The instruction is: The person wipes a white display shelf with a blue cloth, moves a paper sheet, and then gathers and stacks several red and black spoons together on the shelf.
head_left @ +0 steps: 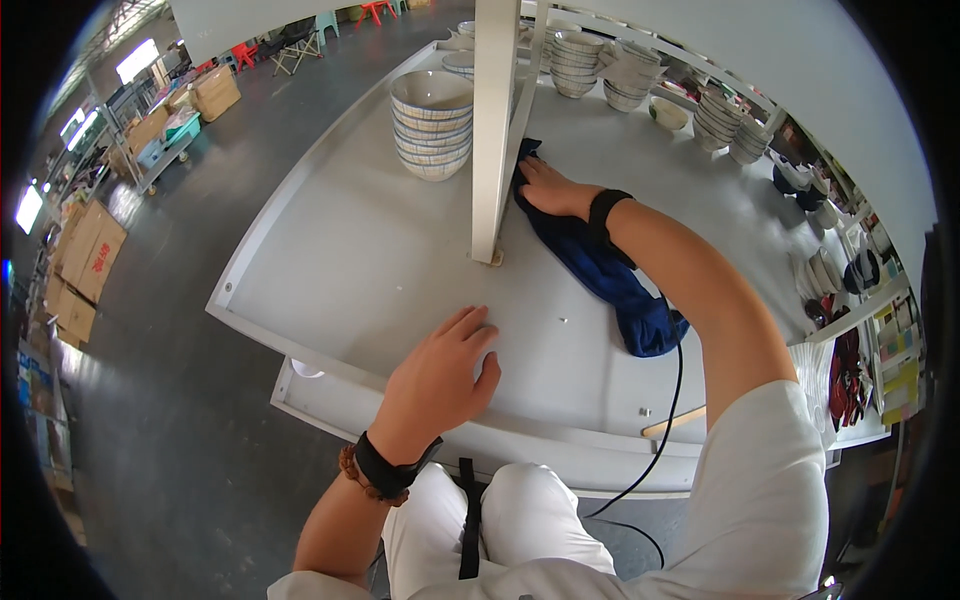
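Apart from the empty, loosely open left hand (437,385), the right hand (553,190) lies, grip unclear, on the blue cloth (585,265) near the frame's centre, probably to press it against the shelf (350,255).

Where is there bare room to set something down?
Largely bare: left of the white post, between the nearest bowl stack and the left hand; and right of the blue cloth, beyond the right forearm. Crowded: the far and right edges, lined with bowls.
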A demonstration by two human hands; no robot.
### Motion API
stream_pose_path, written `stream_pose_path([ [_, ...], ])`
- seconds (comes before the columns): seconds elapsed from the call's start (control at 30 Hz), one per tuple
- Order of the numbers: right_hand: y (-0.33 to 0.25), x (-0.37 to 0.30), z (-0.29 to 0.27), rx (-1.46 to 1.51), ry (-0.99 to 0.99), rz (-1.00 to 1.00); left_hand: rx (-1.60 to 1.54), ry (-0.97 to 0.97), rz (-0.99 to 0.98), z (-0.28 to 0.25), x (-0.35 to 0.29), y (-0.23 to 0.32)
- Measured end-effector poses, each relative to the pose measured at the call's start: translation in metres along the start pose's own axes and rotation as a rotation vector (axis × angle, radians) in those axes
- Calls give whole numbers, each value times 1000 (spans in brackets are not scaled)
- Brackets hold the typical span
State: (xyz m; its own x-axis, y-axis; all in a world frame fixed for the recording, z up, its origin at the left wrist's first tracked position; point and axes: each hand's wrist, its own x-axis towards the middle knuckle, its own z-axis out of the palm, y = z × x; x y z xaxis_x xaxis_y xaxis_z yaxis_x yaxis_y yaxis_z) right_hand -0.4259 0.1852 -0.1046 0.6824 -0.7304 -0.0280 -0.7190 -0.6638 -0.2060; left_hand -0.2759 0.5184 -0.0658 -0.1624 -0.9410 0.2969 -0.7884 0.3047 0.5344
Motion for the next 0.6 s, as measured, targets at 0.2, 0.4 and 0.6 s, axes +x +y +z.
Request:
stream_pose_path([
  [0.2,-20,-27,2,51,-11,-99,8,18,1,2,0,-1],
  [0.4,-50,-78,8,101,-20,-270,18,31,81,1,1,-1],
  [0.6,-67,-138,11,86,16,-511,-16,1,35,4,2,-5],
])
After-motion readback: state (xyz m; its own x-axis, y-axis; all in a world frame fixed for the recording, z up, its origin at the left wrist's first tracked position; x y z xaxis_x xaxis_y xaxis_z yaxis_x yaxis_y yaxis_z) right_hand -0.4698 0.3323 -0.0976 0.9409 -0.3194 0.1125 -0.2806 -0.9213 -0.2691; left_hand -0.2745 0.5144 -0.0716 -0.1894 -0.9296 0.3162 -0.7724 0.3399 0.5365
